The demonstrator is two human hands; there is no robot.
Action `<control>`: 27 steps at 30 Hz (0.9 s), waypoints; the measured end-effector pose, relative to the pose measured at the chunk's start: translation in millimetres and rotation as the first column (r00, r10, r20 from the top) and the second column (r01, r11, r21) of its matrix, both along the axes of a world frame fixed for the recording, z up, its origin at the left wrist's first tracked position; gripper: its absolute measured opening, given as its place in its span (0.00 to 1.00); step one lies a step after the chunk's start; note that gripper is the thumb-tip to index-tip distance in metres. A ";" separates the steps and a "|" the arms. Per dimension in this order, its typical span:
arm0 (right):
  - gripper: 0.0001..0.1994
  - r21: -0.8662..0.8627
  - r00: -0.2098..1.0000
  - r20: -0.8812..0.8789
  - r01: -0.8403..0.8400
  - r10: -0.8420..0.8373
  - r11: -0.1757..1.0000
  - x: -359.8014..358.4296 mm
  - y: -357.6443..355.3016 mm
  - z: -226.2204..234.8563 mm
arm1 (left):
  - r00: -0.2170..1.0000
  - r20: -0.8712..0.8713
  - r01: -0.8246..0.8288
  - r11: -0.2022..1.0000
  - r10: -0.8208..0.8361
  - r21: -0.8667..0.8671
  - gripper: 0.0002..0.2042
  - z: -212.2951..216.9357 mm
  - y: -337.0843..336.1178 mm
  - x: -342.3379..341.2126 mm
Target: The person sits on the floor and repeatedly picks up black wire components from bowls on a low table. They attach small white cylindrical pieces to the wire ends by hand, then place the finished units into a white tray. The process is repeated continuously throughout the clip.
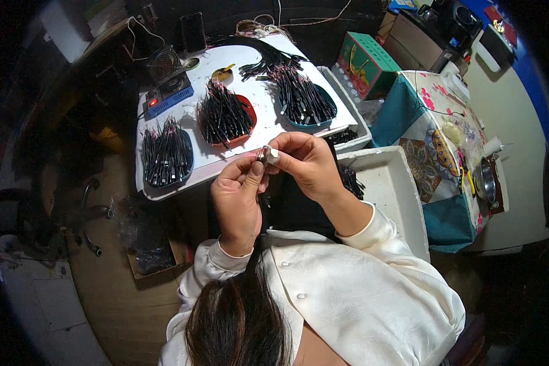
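- Head view: both hands meet in front of the chest, just beyond the near edge of the white tabletop [265, 116].
- The left hand [236, 210] is pinched closed, thumb against forefinger, on a small silvery piece [261, 155]; its other fingers are curled in.
- The right hand [314, 168] is also pinched closed, thumb and forefinger gripping a small white piece [274, 157] right beside the silvery one. Whether the two pieces are joined, or only touching, cannot be told.
- Black cables stand bunched in three trays on the tabletop: a dark blue tray [190, 149] at the left, a red tray [247, 107] in the middle and a teal tray [329, 97] at the right. A loose spread of cables [265, 56] lies behind the teal one.
- More dark cables [351, 182] show at the left side of the foam box [387, 180], near the right forearm.
- How far along: the work on the held piece looks under way, not finished, since both hands are occupied with it.
- All three trays are well filled, but nothing shows which bunches are done and which are waiting, so what is left cannot be counted.
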State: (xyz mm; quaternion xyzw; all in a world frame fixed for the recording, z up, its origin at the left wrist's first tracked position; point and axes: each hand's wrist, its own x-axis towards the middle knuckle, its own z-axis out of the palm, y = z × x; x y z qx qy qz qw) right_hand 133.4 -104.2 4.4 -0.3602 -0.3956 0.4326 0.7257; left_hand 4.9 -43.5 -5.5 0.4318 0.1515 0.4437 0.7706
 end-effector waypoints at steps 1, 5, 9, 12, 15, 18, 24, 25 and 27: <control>0.07 0.003 0.998 -0.066 -0.015 0.015 1.000 -2.4 0.4 -1.4 | 0.999 0.028 0.022 0.999 -0.022 -0.033 0.08 -0.6 -0.6 0.2; 0.08 -0.007 0.914 -0.375 -0.168 0.154 0.986 -5.0 2.2 -3.0 | 0.996 0.035 0.086 0.993 -0.083 -0.080 0.09 -2.1 0.7 -1.2; 0.08 -0.052 0.873 -0.416 -0.303 0.255 0.952 8.1 -3.1 -0.7 | 0.967 0.050 0.252 0.962 -0.248 -0.108 0.09 -2.4 5.2 -6.2; 0.08 -0.078 0.854 -0.386 -0.406 0.348 0.910 20.5 0.9 -3.6 | 0.952 -0.020 0.300 0.945 -0.305 -0.129 0.09 -4.2 8.2 -6.4; 0.08 -0.095 0.848 -0.360 -0.448 0.389 0.889 30.2 7.9 -10.7 | 0.952 -0.204 0.247 0.966 -0.228 0.072 0.10 -8.5 14.8 -5.2; 0.08 -0.159 0.822 -0.475 -0.431 0.314 0.888 29.0 14.2 -21.3 | 0.931 -0.329 0.223 0.960 -0.158 0.172 0.09 -16.2 23.6 -5.8; 0.13 -0.351 0.951 0.194 -0.161 0.240 0.923 94.3 70.7 -19.4 | 0.967 -0.200 0.166 0.985 -0.155 0.037 0.07 -38.5 48.7 -4.6; 0.14 -0.353 0.890 0.452 0.113 0.063 0.929 128.6 97.2 -13.5 | 0.975 -0.168 0.154 0.988 -0.149 0.016 0.07 -41.4 52.5 -3.6; 0.15 -0.263 0.719 0.683 0.409 -0.131 0.874 200.5 153.1 -0.1 | 0.978 -0.150 0.146 0.989 -0.148 -0.023 0.07 -45.7 58.9 -0.7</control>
